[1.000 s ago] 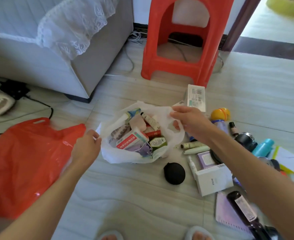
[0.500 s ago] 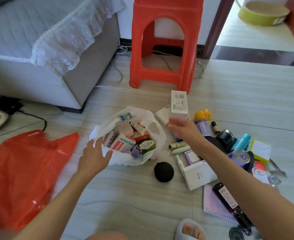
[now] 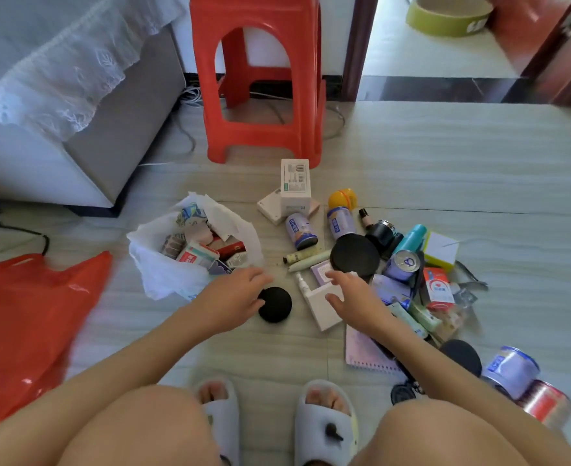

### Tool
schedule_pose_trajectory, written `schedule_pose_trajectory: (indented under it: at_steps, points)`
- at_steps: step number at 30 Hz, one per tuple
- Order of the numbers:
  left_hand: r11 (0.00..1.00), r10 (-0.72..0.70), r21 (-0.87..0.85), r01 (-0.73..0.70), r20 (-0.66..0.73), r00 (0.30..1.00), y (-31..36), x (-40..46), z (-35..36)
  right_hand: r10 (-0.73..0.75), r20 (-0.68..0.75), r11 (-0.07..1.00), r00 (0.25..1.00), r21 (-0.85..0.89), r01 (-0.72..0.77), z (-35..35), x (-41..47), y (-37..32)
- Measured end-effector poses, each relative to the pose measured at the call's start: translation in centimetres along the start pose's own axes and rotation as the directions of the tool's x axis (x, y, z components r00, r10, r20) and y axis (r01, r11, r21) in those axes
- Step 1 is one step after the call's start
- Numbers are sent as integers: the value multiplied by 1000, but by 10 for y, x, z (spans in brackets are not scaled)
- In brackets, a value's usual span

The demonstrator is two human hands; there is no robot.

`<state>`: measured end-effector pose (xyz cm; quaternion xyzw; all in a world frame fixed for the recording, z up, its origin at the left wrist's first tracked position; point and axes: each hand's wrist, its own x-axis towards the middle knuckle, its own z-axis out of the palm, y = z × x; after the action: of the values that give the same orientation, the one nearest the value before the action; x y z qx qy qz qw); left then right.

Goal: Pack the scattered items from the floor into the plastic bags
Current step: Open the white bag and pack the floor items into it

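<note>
A white plastic bag [image 3: 156, 274] sits open on the floor, holding several small boxes and tubes. An orange-red bag [image 3: 25, 314] lies flat at the left. My left hand [image 3: 233, 297] hovers with spread fingers at the left edge of a small round black case [image 3: 277, 306], touching or nearly touching it. My right hand [image 3: 351, 297], fingers apart, is over a white box [image 3: 321, 307] lying beside a small spray bottle [image 3: 302, 285]. Scattered items spread to the right: cans [image 3: 300, 230], a black round lid [image 3: 354, 255], a teal bottle [image 3: 411, 238], a notebook [image 3: 364, 354].
A red plastic stool [image 3: 260, 79] stands behind the pile, with a white carton [image 3: 295, 183] in front of it. A grey sofa with a lace cover [image 3: 75, 89] fills the upper left, and cables run along the wall. My slippered feet [image 3: 324, 422] are at the bottom.
Both hands let go of the white bag's rim and moved down toward me. The left now hovers at the black round case, the right over the white box. The view tilted down.
</note>
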<state>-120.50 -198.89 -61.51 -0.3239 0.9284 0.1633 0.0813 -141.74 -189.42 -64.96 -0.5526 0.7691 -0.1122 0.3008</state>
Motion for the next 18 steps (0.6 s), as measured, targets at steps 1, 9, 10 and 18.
schedule_pose_trajectory:
  at_steps: [1, 9, 10, 18]
  points:
    - [1000, -1, 19, 0, 54, 999, 0, 2, 10, 8, 28, 999, 1000, -40, -7, 3, 0, 6]
    - [985, -32, 168, -31, 359, 933, -31, 30, 93, -6, 150, 947, 989, -317, 53, 32, 40, 47]
    - [987, -27, 158, -35, 371, 928, -32, 41, 101, -38, 133, 932, 990, -352, 83, 36, 51, 52]
    - [979, 34, 179, -98, 330, 943, -44, 110, 145, -79, 334, 675, 939, -675, 297, 68, 117, 71]
